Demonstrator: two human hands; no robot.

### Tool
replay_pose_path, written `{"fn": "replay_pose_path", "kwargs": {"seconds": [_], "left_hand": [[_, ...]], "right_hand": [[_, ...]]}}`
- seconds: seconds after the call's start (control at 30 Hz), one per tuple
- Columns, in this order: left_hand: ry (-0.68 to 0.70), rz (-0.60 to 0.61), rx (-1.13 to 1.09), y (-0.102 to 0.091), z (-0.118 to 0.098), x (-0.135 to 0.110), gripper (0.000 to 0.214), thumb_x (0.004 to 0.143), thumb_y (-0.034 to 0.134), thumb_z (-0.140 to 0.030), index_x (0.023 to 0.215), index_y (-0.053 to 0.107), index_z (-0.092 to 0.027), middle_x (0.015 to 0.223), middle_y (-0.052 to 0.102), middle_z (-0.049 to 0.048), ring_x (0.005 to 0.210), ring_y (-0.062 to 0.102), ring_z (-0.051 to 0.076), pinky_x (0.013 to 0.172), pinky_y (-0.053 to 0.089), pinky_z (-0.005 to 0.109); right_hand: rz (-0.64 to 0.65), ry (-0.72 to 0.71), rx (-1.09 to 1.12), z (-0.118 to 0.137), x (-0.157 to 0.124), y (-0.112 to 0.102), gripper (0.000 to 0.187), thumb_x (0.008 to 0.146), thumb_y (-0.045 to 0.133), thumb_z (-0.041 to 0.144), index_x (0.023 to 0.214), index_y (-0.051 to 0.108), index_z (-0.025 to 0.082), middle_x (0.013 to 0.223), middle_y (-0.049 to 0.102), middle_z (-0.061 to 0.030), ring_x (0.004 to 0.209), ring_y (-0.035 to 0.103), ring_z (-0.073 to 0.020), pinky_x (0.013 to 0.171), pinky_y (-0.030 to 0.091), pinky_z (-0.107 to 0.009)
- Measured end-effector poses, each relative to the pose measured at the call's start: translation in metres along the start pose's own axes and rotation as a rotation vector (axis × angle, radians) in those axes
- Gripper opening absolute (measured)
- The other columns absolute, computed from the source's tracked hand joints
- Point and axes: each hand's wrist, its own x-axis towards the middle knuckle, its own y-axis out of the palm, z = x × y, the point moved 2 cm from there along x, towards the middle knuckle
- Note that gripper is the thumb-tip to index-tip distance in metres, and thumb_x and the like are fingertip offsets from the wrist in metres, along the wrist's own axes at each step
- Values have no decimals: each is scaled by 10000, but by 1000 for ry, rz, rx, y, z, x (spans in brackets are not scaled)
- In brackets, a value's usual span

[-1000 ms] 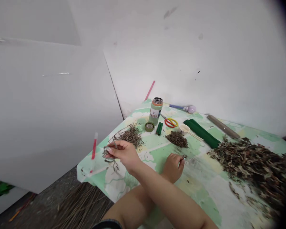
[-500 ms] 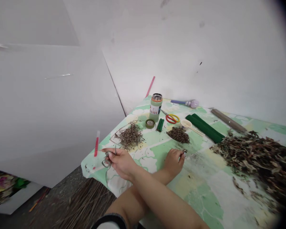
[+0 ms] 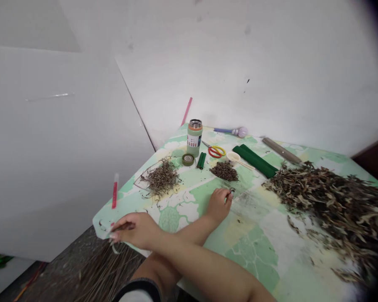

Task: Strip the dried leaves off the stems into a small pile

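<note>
My forearms cross, the right lying over the left. My left hand (image 3: 219, 204) rests on the cloth at mid-table, its fingers closed on a small dark dried bit (image 3: 232, 190), perhaps a piece of dried leaf. At the near left corner my right hand (image 3: 134, 230) is closed and blurred. A pale loop (image 3: 115, 247) shows below its fingertips and looks like the handle of small metal scissors. Just beyond my left hand lies a small heap of dark dried pieces (image 3: 224, 171). A heap of thin dried stems (image 3: 162, 178) lies beyond my right hand.
A large pile of dried leaves (image 3: 327, 201) covers the right side. Behind stand an open flask (image 3: 194, 140), its lid (image 3: 188, 159), red-and-yellow scissors (image 3: 216, 151), green rolls (image 3: 255, 160) and a small white scoop (image 3: 233, 157). Long dry stalks (image 3: 103, 272) lie on the floor.
My right hand has moved left and down to the table corner, turning over as it went. My left hand keeps its place on the cloth while the view has shifted right.
</note>
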Motion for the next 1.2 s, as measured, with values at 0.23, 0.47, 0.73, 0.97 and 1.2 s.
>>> {"fn": "replay_pose_path", "kwargs": {"seconds": [0.23,0.47,0.73,0.97,1.2], "left_hand": [[-21,4,-2,-3,0,0,241,899,398,-312,800,566,-171,814,605,61,834,522,185,772,420,310],[-31,15,-1,-3,-1,-1,221,890,413,-296,798,570,-170,803,603,54,820,523,179,770,422,308],[-30,14,-9,-1,0,-1,211,885,426,-287,803,579,-167,798,607,52,821,525,181,765,414,302],[-39,10,-11,-2,1,-1,209,883,433,-285,794,579,-165,792,608,51,810,526,179,765,413,303],[-53,21,-13,0,2,-1,218,889,421,-298,798,574,-172,804,606,55,831,522,186,771,410,312]], "right_hand": [[150,-312,-918,3,-5,26,244,826,523,177,1011,681,184,975,687,-43,977,587,-147,855,415,-203],[234,-469,-1111,1,-1,33,420,780,629,362,1116,632,110,1069,667,-108,1067,560,-197,1014,319,-308],[166,-396,-869,10,-11,35,424,803,609,397,1149,616,151,1153,643,-72,1178,492,-208,1057,267,-330],[97,-384,-687,-4,2,32,222,854,556,298,991,695,193,924,716,-7,850,624,-100,759,424,-152],[85,-392,-636,4,-6,31,165,854,548,244,958,673,214,1060,683,12,966,611,-104,839,427,-163]]}}
